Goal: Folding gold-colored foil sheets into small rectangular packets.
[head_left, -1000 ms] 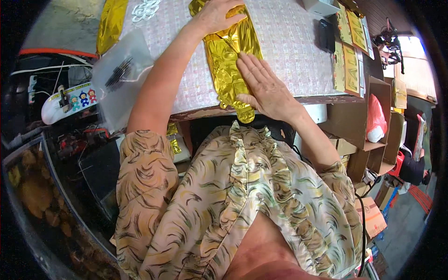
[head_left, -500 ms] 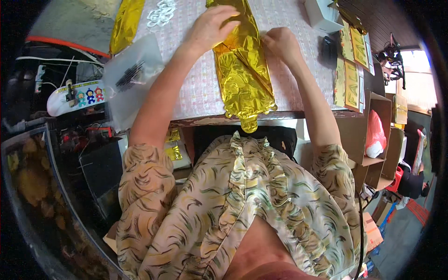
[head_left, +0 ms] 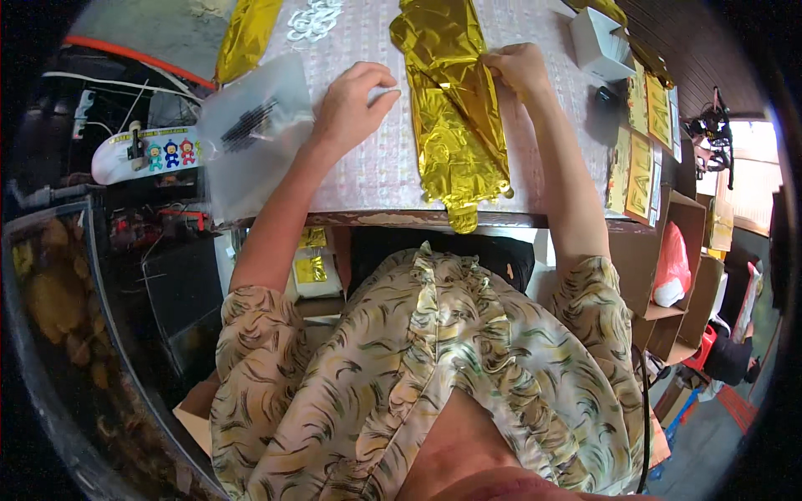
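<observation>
A flat gold foil balloon (head_left: 458, 125) lies lengthwise on the table (head_left: 368, 179), its narrow tab hanging over the near edge. Creases run diagonally across its shiny surface. My right hand (head_left: 520, 70) has its fingers pinched together at the balloon's right edge. To the left of the foil, my left hand (head_left: 355, 104) is held apart from it, thumb and fingers separated and nothing between them. Beside my left forearm is a clear plastic bag (head_left: 259, 171) with thin dark strips in it.
White rings or loops (head_left: 314, 18) lie in a pile at the far left, near another gold foil piece (head_left: 246, 37). On the right are a white box (head_left: 601, 46), a black object (head_left: 606, 98) and printed yellow packets (head_left: 639, 171). Cardboard boxes (head_left: 660, 321) stand right of the table.
My left hand has come off the foil, moving left and toward me. My right hand stays at the balloon's right edge. The whole view has shifted slightly.
</observation>
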`<state>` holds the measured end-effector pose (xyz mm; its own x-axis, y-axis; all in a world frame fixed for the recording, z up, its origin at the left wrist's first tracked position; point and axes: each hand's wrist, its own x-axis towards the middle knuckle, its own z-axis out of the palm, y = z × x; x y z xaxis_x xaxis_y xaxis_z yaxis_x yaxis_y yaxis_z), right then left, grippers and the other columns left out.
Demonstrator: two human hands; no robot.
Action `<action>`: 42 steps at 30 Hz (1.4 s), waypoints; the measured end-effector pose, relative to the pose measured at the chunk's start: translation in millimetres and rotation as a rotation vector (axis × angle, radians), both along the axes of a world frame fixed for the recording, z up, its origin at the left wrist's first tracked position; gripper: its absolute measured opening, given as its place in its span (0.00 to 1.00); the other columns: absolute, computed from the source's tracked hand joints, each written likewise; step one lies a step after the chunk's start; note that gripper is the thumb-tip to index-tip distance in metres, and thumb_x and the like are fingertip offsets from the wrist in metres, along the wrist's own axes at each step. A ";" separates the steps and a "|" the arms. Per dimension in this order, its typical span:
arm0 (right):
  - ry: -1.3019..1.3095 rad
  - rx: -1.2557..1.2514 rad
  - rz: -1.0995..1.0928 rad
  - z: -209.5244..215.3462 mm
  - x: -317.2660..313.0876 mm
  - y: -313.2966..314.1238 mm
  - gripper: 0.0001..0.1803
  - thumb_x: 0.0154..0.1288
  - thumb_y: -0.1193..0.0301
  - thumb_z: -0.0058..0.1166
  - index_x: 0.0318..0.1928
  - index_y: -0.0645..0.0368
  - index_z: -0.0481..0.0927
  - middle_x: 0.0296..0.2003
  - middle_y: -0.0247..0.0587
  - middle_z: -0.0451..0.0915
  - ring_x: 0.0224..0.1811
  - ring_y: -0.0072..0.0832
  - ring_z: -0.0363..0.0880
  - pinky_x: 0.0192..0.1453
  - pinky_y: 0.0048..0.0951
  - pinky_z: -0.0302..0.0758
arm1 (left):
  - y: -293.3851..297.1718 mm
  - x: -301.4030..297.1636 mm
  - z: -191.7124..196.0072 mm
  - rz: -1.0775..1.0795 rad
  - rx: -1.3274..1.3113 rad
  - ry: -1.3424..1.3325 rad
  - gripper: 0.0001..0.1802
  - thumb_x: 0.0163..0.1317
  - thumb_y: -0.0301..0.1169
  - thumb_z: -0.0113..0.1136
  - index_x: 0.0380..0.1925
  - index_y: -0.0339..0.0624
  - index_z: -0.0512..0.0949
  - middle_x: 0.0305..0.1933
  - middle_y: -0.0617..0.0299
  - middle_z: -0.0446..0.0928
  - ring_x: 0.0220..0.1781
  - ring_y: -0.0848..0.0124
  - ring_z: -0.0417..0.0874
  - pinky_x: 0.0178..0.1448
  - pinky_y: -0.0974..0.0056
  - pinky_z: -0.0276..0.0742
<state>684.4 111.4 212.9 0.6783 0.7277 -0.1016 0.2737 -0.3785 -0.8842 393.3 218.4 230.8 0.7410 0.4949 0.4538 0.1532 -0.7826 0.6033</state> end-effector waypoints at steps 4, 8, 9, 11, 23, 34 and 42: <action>-0.174 -0.177 0.104 11.2 11.0 -0.4 0.14 0.61 0.66 0.70 0.31 0.68 0.88 0.22 0.41 0.83 0.21 0.27 0.77 0.26 0.32 0.74 | 20.1 15.4 4.9 -0.038 -0.017 0.015 0.09 0.64 0.29 0.69 0.41 0.36 0.84 0.49 0.54 0.85 0.49 0.55 0.87 0.54 0.57 0.82; -0.649 -0.335 0.085 36.8 -46.0 -9.8 0.31 0.70 0.50 0.61 0.53 0.71 0.81 0.48 0.65 0.85 0.50 0.58 0.85 0.56 0.55 0.79 | 50.2 49.3 18.9 -0.092 0.079 0.004 0.11 0.68 0.29 0.65 0.47 0.36 0.84 0.52 0.52 0.85 0.52 0.55 0.87 0.57 0.58 0.82; -0.832 -0.164 0.060 22.3 -53.0 -15.1 0.35 0.72 0.49 0.57 0.60 0.72 0.75 0.58 0.67 0.78 0.59 0.59 0.79 0.64 0.54 0.75 | 56.7 68.1 22.5 -0.104 0.078 -0.005 0.11 0.68 0.29 0.65 0.47 0.36 0.84 0.52 0.52 0.85 0.52 0.55 0.87 0.57 0.58 0.82; -0.962 -0.017 0.100 0.3 -69.9 -19.3 0.42 0.76 0.48 0.52 0.72 0.73 0.61 0.72 0.70 0.63 0.74 0.61 0.64 0.75 0.54 0.63 | 69.0 108.8 23.3 -0.241 0.214 -0.036 0.12 0.69 0.30 0.63 0.49 0.37 0.84 0.53 0.53 0.85 0.54 0.53 0.86 0.59 0.57 0.81; -0.975 -0.072 0.182 -15.6 -105.1 -19.1 0.44 0.77 0.47 0.48 0.72 0.77 0.62 0.74 0.68 0.62 0.79 0.57 0.58 0.81 0.55 0.53 | 100.1 214.0 -31.5 -0.243 0.290 0.050 0.22 0.63 0.47 0.70 0.45 0.40 0.84 0.50 0.53 0.83 0.56 0.52 0.82 0.63 0.52 0.77; -0.951 -0.079 0.303 -3.5 -113.5 -31.0 0.42 0.78 0.48 0.47 0.75 0.70 0.60 0.75 0.64 0.60 0.80 0.55 0.56 0.81 0.57 0.51 | 100.7 207.7 -34.9 -0.260 0.241 -0.105 0.20 0.59 0.44 0.70 0.42 0.40 0.80 0.46 0.48 0.78 0.53 0.48 0.78 0.59 0.47 0.74; -0.396 -0.024 0.611 36.1 -140.9 -123.2 0.36 0.76 0.60 0.55 0.74 0.71 0.62 0.77 0.63 0.58 0.81 0.55 0.54 0.83 0.53 0.50 | 93.1 209.9 -32.5 -0.226 0.200 -0.018 0.20 0.62 0.44 0.69 0.44 0.39 0.82 0.48 0.47 0.81 0.54 0.49 0.81 0.59 0.50 0.76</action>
<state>543.5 -11.7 249.0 0.1408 0.9890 0.0464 0.7401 -0.0740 -0.6684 603.2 311.6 198.3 0.8133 0.2178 0.5395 -0.0474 -0.8994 0.4345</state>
